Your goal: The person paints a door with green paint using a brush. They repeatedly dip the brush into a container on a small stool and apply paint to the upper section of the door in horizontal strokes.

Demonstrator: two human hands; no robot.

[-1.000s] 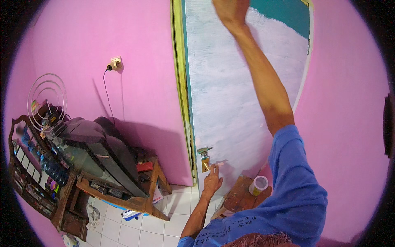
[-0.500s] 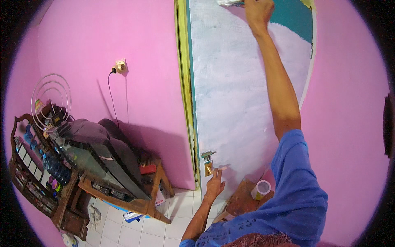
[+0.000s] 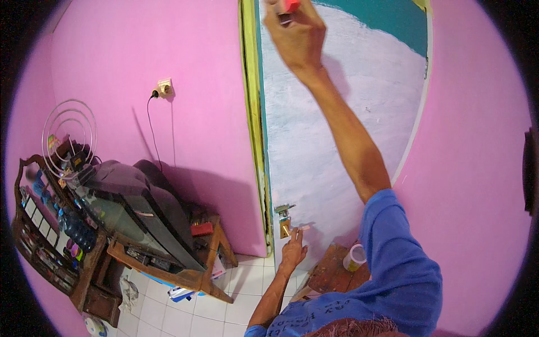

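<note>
A door (image 3: 337, 140) stands before me, coated in whitish paint over most of its face, with teal (image 3: 387, 25) showing at the top right. My right hand (image 3: 297, 39) is raised high at the door's upper left, closed around a paintbrush (image 3: 291, 5) whose red handle shows; its bristles are hidden or out of view. Low down, my left hand (image 3: 293, 254) has its fingers over the lever of the door handle (image 3: 285, 229), which sits on a brass-coloured plate.
A white tub (image 3: 355, 259) stands on a wooden stool (image 3: 331, 267) below the door. At left, a bulky old television (image 3: 146, 213) rests on a wooden stand (image 3: 222, 247), beside a carved mirror dresser (image 3: 50, 236). A plugged-in cord (image 3: 150, 121) hangs on the pink wall (image 3: 196, 129).
My right hand has moved left across the door's top with the paintbrush, its wrist turned so the red handle shows. My left hand stays at the door handle.
</note>
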